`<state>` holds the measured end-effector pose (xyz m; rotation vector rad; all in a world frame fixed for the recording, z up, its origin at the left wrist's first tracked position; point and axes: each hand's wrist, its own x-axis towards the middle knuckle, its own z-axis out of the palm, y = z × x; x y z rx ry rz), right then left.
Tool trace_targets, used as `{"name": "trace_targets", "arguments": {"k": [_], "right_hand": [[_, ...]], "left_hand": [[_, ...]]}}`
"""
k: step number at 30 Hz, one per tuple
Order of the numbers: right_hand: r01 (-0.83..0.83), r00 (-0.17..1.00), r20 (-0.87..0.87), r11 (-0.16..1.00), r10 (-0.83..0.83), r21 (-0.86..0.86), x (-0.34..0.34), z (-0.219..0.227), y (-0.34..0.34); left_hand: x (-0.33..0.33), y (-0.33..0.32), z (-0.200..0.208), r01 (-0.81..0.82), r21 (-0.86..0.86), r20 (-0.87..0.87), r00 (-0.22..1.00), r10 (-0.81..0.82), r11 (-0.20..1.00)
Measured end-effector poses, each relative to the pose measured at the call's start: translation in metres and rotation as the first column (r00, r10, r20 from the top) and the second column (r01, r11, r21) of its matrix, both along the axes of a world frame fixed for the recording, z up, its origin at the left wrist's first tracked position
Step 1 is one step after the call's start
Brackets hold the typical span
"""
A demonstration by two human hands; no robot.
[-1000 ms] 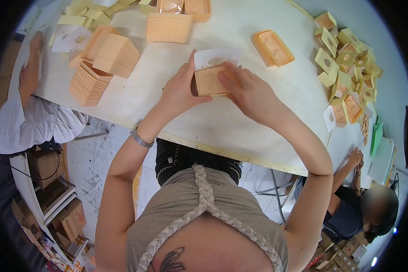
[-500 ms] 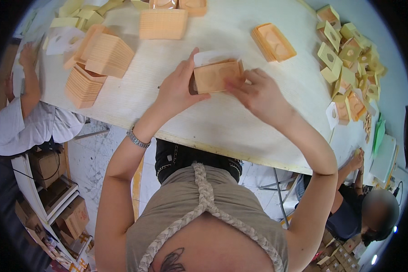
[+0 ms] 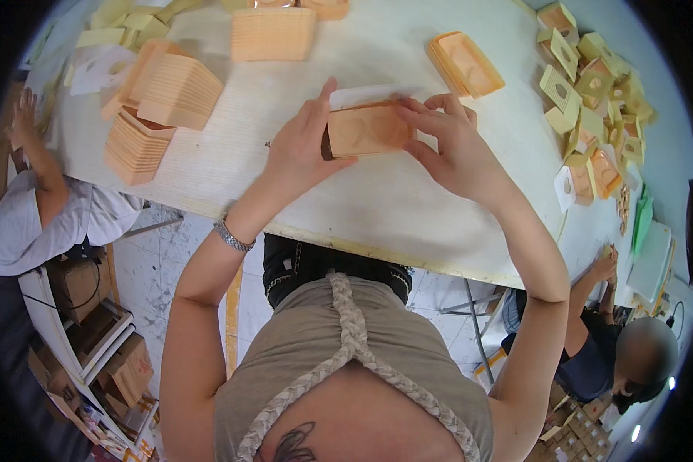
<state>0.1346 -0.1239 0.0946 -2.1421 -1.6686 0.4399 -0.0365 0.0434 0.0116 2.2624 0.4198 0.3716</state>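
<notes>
Head view — left hand (image 3: 302,140) grips the white-flapped box (image 3: 353,96), thumb and fingers spread around its left end. Right hand (image 3: 453,142) part-curled at the right end; pinch can't be told. Orange tray (image 3: 364,131) between both sets of fingers. Probably seating it — next calls for steady left hold, even right press.

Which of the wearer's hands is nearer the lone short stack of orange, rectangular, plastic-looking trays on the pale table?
Right. The right hand is just below the stack in the picture; the left hand is farther, to its lower left.

rect. peach tray (image 3: 359,132), white flap (image 3: 356,95) @ far edge
</notes>
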Motion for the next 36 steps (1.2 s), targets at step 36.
{"name": "trace_targets", "arguments": {"k": [36], "right_hand": [[-0.234, 0.881, 0.462, 0.942, 0.102, 0.239, -0.035, -0.050, 0.017]], "left_hand": [[0.005, 0.009, 0.015, 0.201, -0.081, -0.046, 0.978, -0.205, 0.976]]}}
